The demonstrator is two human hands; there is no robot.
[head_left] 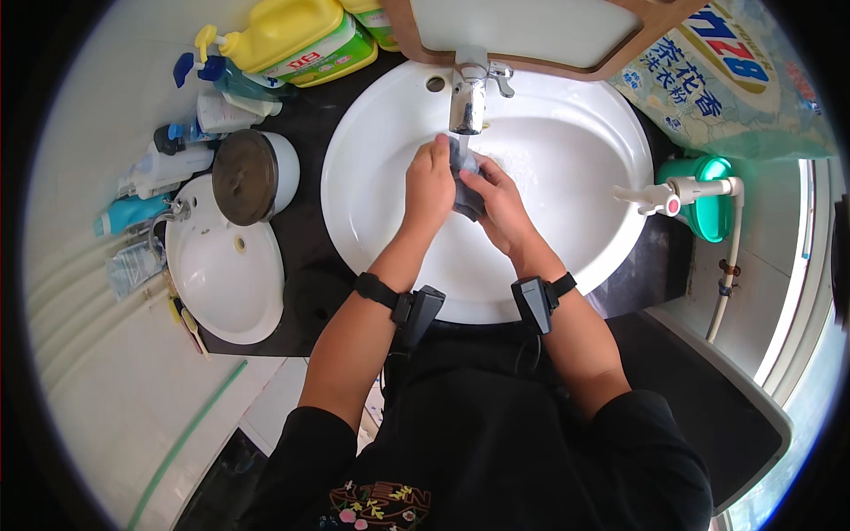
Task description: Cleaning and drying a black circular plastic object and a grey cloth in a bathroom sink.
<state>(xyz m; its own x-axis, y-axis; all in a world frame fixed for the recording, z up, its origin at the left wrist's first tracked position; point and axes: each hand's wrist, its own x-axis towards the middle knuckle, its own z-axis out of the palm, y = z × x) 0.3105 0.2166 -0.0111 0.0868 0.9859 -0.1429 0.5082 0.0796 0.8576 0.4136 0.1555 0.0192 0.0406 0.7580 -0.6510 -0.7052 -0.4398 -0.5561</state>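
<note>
My left hand (431,183) and my right hand (498,196) are over the white oval sink (584,239), both closed on a small dark grey cloth (467,205). The cloth is bunched between them, and its full shape is hidden by my fingers. Just above it is the chrome faucet (468,102), its spout pointing down at the cloth. A thin stream of water seems to fall from the spout onto it. Each of my wrists wears a black strap with a dark box.
Left of the sink stand a dark-lidded white tub (243,177) and a second, smaller basin (226,283). A yellow pump jug (301,40) and several bottles line the back left. At right are a large detergent bag (726,80), a green bucket (708,208) and a white pipe valve (660,199).
</note>
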